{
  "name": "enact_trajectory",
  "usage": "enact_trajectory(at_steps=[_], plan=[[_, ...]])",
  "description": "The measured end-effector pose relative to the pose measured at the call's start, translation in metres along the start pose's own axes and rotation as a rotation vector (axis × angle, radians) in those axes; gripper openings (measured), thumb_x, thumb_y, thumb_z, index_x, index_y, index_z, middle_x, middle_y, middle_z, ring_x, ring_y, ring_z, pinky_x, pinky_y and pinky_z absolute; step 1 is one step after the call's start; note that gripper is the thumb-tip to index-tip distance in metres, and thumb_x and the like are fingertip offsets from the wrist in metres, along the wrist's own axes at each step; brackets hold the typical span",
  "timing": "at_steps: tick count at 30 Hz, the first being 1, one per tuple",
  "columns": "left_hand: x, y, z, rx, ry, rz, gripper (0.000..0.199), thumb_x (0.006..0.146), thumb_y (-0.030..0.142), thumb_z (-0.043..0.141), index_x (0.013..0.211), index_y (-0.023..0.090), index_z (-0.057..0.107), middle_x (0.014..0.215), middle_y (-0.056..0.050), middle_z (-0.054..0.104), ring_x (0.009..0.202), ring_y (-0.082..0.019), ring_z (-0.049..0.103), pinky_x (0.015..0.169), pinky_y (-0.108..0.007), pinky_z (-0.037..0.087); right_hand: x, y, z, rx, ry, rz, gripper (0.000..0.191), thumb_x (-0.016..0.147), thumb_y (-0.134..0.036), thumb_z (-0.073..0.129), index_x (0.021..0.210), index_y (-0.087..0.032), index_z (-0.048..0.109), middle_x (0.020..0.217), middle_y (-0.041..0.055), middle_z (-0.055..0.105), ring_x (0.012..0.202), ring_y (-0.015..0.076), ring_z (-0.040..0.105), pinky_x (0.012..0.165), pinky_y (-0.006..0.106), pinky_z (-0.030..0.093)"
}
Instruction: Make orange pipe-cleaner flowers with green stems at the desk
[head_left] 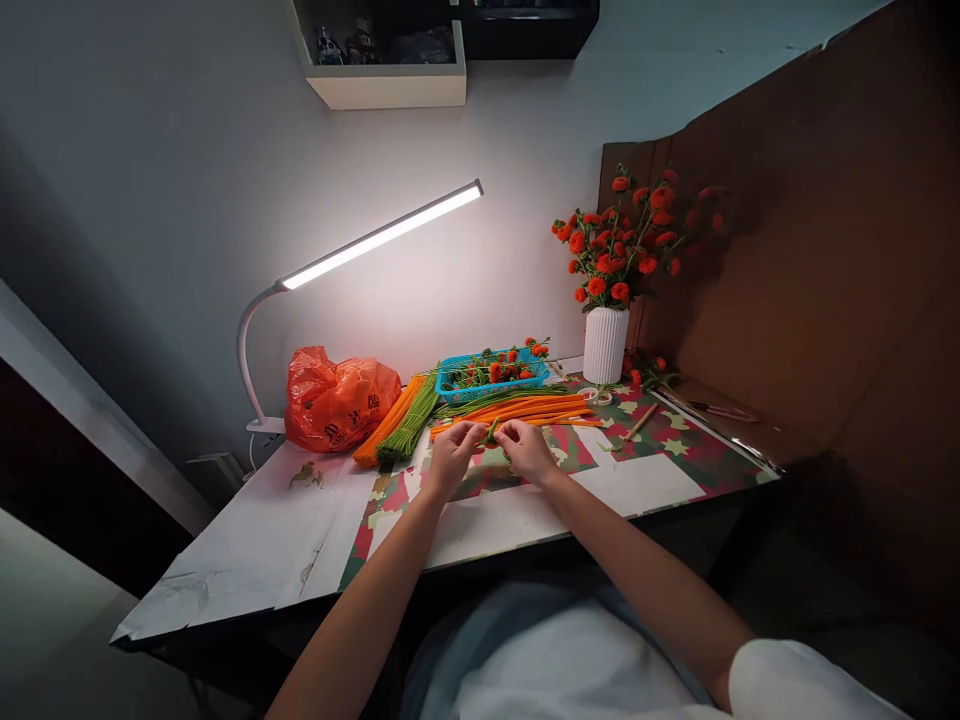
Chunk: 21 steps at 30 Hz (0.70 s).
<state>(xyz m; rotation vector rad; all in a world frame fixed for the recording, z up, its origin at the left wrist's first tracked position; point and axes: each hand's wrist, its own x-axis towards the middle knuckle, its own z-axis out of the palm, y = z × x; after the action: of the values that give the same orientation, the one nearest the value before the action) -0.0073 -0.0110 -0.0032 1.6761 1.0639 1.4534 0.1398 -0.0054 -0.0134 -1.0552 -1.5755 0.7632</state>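
Over the middle of the table, my left hand (pixel 453 458) and my right hand (pixel 529 453) are close together. Between their fingertips is a short, bent piece of green pipe cleaner (pixel 492 431), pinched from both sides. Its exact shape is too small to make out. Just beyond my fingers lie loose orange pipe cleaners (pixel 517 409), with some green ones (pixel 491 399) behind them. To the left rest a thick green bundle of pipe cleaners (pixel 409 422) and an orange bundle (pixel 391 425).
A blue basket (pixel 442 393) holds red flowers with green stems. Further right, a white ribbed vase (pixel 606 345) bears red flowers. An orange plastic bag (pixel 337 400), a clip-on lamp (pixel 382 235), tape (pixel 589 396), a wooden stick (pixel 641 422) and pliers (pixel 724 411) stand or lie around.
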Motion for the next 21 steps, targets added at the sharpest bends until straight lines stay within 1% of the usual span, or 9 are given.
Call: enact_trajectory(at_steps=[2, 5, 8, 13, 18, 20, 21], plan=[[0.002, 0.002, -0.005, -0.032, -0.048, -0.046, 0.034, 0.073, 0.049, 0.064, 0.078, 0.015, 0.065, 0.082, -0.007, 0.069, 0.069, -0.017, 0.066, 0.058, -0.029, 0.057, -0.001, -0.002, -0.002, -0.062, -0.023, -0.088, 0.017, 0.079, -0.029, 0.053, 0.065, -0.018, 0.052, 0.063, -0.0018, 0.055, 0.06, 0.0122, 0.049, 0.058, 0.024, 0.037], [0.003, 0.002, -0.011, 0.009, -0.15, -0.064, 0.03, 0.069, 0.043, 0.069, 0.077, 0.015, 0.064, 0.076, -0.005, 0.068, 0.062, -0.014, 0.064, 0.055, -0.026, 0.054, -0.004, -0.006, -0.005, -0.171, -0.071, -0.187, 0.015, 0.082, -0.024, 0.052, 0.068, -0.018, 0.052, 0.069, -0.0007, 0.055, 0.065, 0.013, 0.05, 0.061, 0.024, 0.037], [0.004, -0.001, -0.016, 0.103, -0.241, -0.065, 0.024, 0.069, 0.037, 0.068, 0.076, 0.014, 0.064, 0.068, -0.003, 0.064, 0.055, -0.013, 0.06, 0.052, -0.024, 0.05, -0.007, -0.009, -0.008, -0.293, -0.108, -0.218, 0.013, 0.084, -0.019, 0.05, 0.071, -0.018, 0.052, 0.073, 0.0002, 0.055, 0.067, 0.0133, 0.05, 0.061, 0.025, 0.035], [0.002, -0.004, -0.023, 0.271, -0.364, -0.055, 0.014, 0.072, 0.028, 0.061, 0.08, 0.016, 0.063, 0.062, 0.0, 0.061, 0.054, -0.013, 0.059, 0.051, -0.023, 0.045, -0.014, -0.014, -0.011, -0.418, -0.147, -0.237, 0.011, 0.086, -0.016, 0.051, 0.075, -0.019, 0.053, 0.075, 0.001, 0.055, 0.066, 0.0133, 0.048, 0.057, 0.024, 0.03], [0.0, 0.0, -0.023, 0.372, -0.384, 0.023, 0.005, 0.073, 0.021, 0.055, 0.073, 0.019, 0.059, 0.061, 0.002, 0.058, 0.055, -0.013, 0.055, 0.05, -0.021, 0.041, -0.014, -0.015, -0.011, -0.467, -0.176, -0.241, 0.01, 0.085, -0.015, 0.052, 0.076, -0.019, 0.053, 0.075, 0.0015, 0.056, 0.066, 0.0136, 0.047, 0.057, 0.024, 0.03], [0.0, 0.0, -0.02, 0.348, -0.364, 0.042, 0.003, 0.073, 0.02, 0.055, 0.073, 0.019, 0.057, 0.063, 0.002, 0.058, 0.056, -0.013, 0.055, 0.05, -0.021, 0.042, -0.012, -0.014, -0.01, -0.416, -0.138, -0.249, 0.01, 0.084, -0.015, 0.053, 0.074, -0.018, 0.054, 0.074, 0.0014, 0.057, 0.066, 0.0135, 0.049, 0.058, 0.024, 0.032], [0.0, -0.001, -0.019, 0.314, -0.337, 0.045, 0.002, 0.073, 0.02, 0.055, 0.074, 0.019, 0.056, 0.064, 0.001, 0.058, 0.057, -0.013, 0.056, 0.051, -0.021, 0.043, -0.011, -0.012, -0.009, -0.37, -0.097, -0.253, 0.01, 0.083, -0.016, 0.053, 0.074, -0.018, 0.055, 0.073, 0.0012, 0.058, 0.065, 0.0133, 0.049, 0.059, 0.024, 0.034]])
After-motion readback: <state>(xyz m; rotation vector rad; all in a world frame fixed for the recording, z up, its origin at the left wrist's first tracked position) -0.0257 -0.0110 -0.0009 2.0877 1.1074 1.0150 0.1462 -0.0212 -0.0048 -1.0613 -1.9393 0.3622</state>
